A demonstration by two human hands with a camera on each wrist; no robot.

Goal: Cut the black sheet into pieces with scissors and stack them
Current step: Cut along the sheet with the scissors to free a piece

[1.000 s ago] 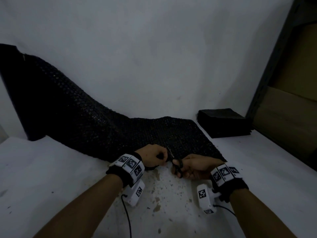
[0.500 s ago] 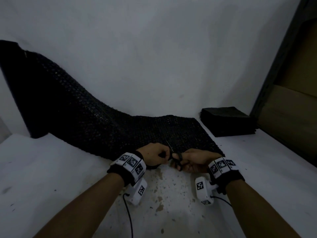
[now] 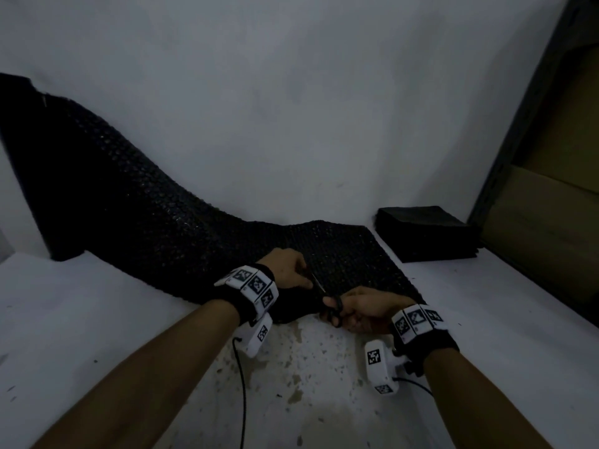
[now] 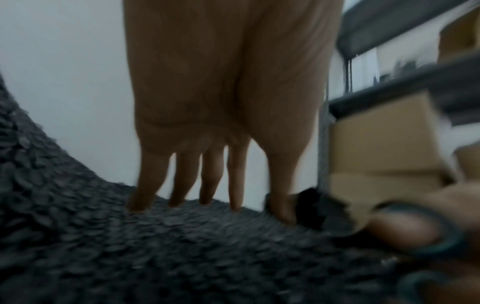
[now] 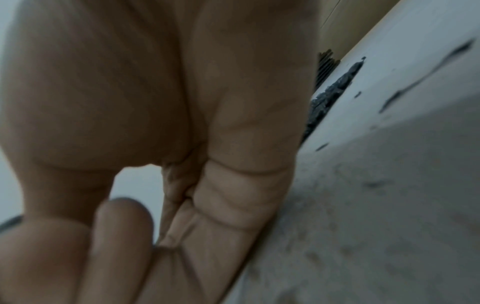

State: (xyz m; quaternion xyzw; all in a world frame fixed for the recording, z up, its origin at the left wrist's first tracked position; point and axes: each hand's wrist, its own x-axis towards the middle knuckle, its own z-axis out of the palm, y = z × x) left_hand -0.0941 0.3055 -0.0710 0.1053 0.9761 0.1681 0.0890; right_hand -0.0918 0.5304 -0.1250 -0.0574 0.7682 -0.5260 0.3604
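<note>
Scissors [image 3: 328, 298] at black sheet [image 3: 168, 228] near edge, R hand [image 3: 366, 307].

Bare counter [image 3: 97, 319] left of left hand [image 3: 287, 270]. Black sheet [image 3: 146, 215] blocks ahead, climbing wall. Stack of cut pieces [image 3: 424, 231] and shelf frame [image 3: 518, 124] close off right; open counter strip between.

no readable text, only square coded markers on wrist bands [image 3: 256, 284]
</note>
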